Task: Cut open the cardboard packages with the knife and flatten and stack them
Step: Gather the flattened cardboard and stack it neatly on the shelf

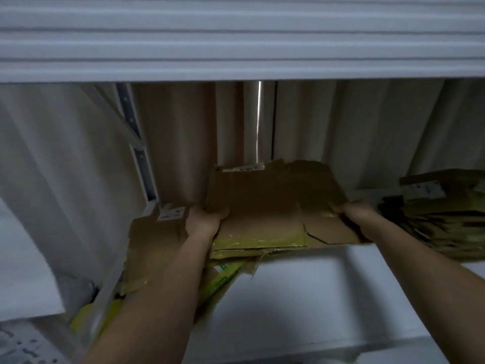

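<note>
A large flattened brown cardboard sheet (273, 195) with shiny yellowish tape along its near edge lies on the white shelf (301, 290). My left hand (203, 222) grips its left edge, thumb on top. My right hand (353, 210) grips its right edge. Under it lie more flattened cardboard pieces (154, 248), hanging off the shelf's left corner. No knife is visible.
A stack of flattened taped cardboard (441, 219) sits on the shelf at the right. A beige curtain (183, 143) hangs behind, and a white metal shelf post (139, 153) stands at the left. A white shelf board (236, 38) is overhead.
</note>
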